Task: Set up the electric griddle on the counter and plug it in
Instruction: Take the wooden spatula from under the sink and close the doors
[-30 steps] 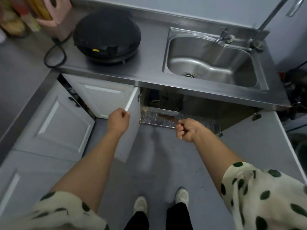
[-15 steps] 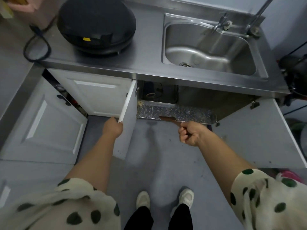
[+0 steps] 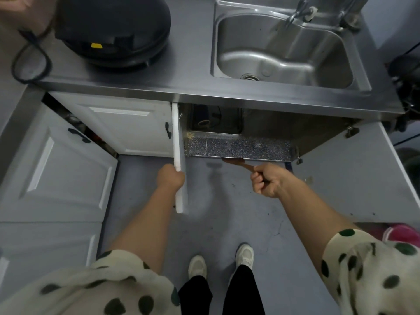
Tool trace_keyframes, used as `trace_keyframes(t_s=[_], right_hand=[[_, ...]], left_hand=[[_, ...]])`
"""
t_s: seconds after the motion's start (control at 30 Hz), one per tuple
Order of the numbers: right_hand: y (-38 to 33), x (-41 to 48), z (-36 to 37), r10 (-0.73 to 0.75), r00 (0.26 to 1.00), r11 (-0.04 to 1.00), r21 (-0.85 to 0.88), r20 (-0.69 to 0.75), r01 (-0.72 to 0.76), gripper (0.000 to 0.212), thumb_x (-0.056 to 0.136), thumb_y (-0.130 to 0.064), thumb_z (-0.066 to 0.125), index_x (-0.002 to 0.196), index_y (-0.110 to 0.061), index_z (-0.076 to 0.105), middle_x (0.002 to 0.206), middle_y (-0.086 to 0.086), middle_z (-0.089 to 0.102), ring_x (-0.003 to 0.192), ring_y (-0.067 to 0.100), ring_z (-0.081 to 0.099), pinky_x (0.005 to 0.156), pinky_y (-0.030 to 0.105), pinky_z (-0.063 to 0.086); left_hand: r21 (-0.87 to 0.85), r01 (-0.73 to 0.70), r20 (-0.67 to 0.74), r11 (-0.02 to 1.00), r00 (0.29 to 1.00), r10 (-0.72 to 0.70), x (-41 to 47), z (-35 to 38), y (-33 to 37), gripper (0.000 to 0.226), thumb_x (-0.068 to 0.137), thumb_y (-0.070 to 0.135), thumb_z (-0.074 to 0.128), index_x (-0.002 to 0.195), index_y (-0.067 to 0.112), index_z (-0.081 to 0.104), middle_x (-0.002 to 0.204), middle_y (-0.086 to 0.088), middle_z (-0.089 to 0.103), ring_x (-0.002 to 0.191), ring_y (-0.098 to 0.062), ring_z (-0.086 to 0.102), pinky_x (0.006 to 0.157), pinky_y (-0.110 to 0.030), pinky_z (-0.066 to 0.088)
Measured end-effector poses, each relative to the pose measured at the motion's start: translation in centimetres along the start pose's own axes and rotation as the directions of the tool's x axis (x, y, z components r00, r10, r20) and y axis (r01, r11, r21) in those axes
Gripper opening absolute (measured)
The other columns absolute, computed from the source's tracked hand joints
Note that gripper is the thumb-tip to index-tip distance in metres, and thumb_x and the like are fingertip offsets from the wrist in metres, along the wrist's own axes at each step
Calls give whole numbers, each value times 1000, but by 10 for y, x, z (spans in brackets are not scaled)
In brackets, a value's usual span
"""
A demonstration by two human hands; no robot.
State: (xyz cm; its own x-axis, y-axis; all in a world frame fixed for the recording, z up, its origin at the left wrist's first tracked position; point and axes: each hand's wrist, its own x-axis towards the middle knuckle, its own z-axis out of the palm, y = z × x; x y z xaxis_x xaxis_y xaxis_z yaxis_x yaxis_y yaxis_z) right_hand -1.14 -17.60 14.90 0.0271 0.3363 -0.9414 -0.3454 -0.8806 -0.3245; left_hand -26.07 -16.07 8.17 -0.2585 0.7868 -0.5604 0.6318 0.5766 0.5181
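Note:
The black round electric griddle (image 3: 111, 26) sits lid-closed on the steel counter (image 3: 188, 71) at the far left. Its black cord (image 3: 29, 62) loops off the counter's left end; the plug is out of sight. Below the counter, my left hand (image 3: 170, 177) is shut on the outer edge of a white cabinet door (image 3: 178, 144), which stands edge-on to me. My right hand (image 3: 267, 180) is a fist around a thin brown wooden handle (image 3: 238, 163) whose far end reaches the open cabinet's speckled floor (image 3: 238, 147).
A steel sink (image 3: 284, 48) with a faucet (image 3: 300, 12) fills the counter's right half. The cabinet's right door (image 3: 341, 178) hangs wide open. A corner cabinet door (image 3: 56, 167) at the left is ajar. A pink slipper (image 3: 402, 233) lies on the floor at right.
The left cabinet door has swung and now stands edge-on to me, with my left hand lower on its edge. My right fist has barely moved.

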Motion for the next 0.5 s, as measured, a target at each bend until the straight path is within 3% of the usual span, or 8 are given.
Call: trace_keyframes(t_s=[0.1,0.27,0.4,0.5], right_hand=[[-6,4,-22,4,1000,1000,18,-9,-4,31,102,-15,28,71,-14,36,32,-3,36,21,4,26,29,7,19],[-23,10,-63,1,999,999,34,-39,0,31,102,-16,28,72,-14,36,32,-3,36,21,4,26,30,6,18],[-46,15,-103,-10,997,999,42,-76,13,31,102,-17,29,72,-15,36,32,-3,36,21,4,26,30,6,19],[-64,22,-130,-16,995,999,40,-97,20,31,103,-17,29,73,-15,37,34,-3,36,21,4,26,31,6,19]], left_hand=[[-75,15,50,997,999,-12,-5,27,25,29,87,11,58,102,-12,64,109,-30,66,102,-39,64,78,-38,50],[-348,78,135,934,990,-33,-10,70,72,30,87,13,59,107,-8,64,108,-24,66,106,-37,64,93,-46,53],[-431,95,172,897,985,-22,-7,101,124,34,88,17,58,115,-5,59,119,-23,62,111,-34,62,99,-43,51],[-437,100,170,894,985,-27,0,120,161,37,89,13,54,121,-4,51,125,-25,57,108,-31,59,85,-30,47]])
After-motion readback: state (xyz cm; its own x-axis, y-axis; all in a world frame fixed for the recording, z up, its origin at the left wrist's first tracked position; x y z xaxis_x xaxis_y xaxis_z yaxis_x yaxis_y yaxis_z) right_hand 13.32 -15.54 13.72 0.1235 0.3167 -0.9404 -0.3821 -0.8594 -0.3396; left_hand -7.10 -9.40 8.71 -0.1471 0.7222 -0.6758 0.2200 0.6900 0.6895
